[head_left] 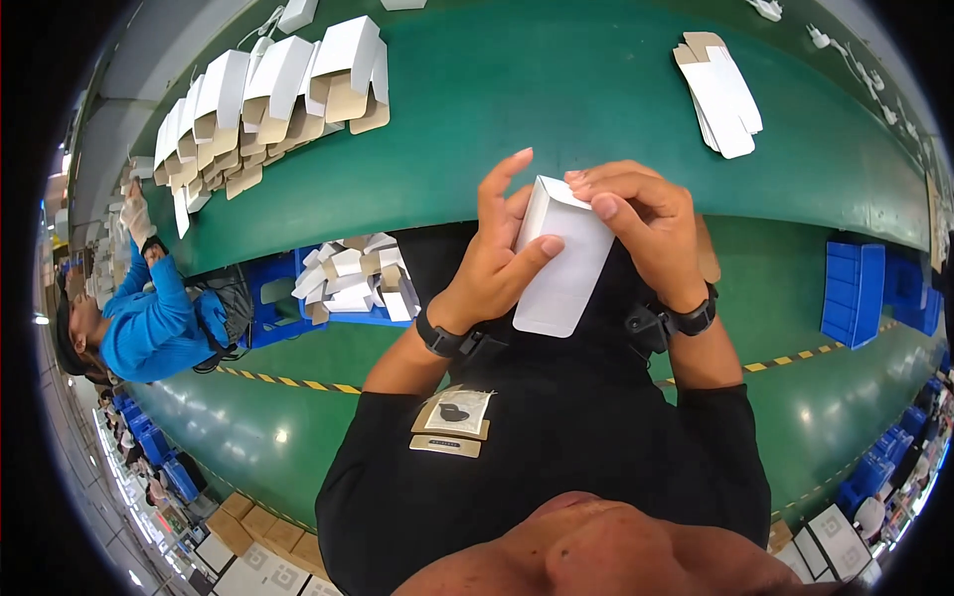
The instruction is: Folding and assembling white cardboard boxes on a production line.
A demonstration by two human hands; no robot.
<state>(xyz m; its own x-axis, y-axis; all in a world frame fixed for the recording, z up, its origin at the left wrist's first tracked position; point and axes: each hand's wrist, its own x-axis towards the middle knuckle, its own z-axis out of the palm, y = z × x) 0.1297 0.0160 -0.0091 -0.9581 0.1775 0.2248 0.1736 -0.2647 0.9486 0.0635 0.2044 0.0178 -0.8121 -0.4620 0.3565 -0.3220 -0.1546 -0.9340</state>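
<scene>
A small white cardboard box (568, 268) is held in front of my chest, near the table's close edge. My left hand (497, 260) grips it along its left side, with the thumb on the front face and the index finger raised away. At the upper end, the fingers and thumb of my right hand (651, 223) close on the folded top flap. An end flap hangs at the lower end of the box. Whatever may be inside it is hidden.
Several opened white boxes (273, 84) stand in rows on the green table (517, 89) at left. Flat box blanks (717, 94) lie at right. A blue bin (388, 316) of white boxes, a co-worker in blue (159, 318) and blue crates (853, 293) are nearby.
</scene>
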